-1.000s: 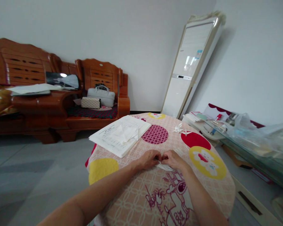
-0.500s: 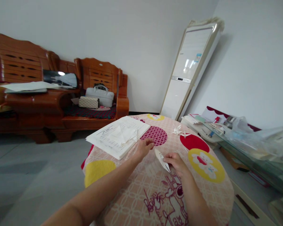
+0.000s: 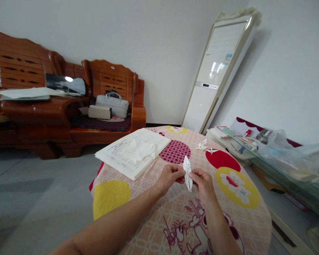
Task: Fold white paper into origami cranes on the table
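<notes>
Between my two hands stands a narrow piece of folded white paper, pointed at its top and bottom ends. My left hand pinches its left side with closed fingers. From the other side, my right hand pinches it between thumb and fingers. Beyond them on the table lie small folded paper figures, and one smaller figure sits by the red circle. Left of my hands is a stack of printed paper with a folded white sheet on top.
A patterned cloth covers the round table. Wooden seats with bags on one stand at the left. A tall white air conditioner is at the back, and a cluttered glass shelf runs along the right.
My left hand has moved right and now grips the folded paper too. The paper has turned from slanted to nearly upright in my right hand. The view has shifted slightly.
</notes>
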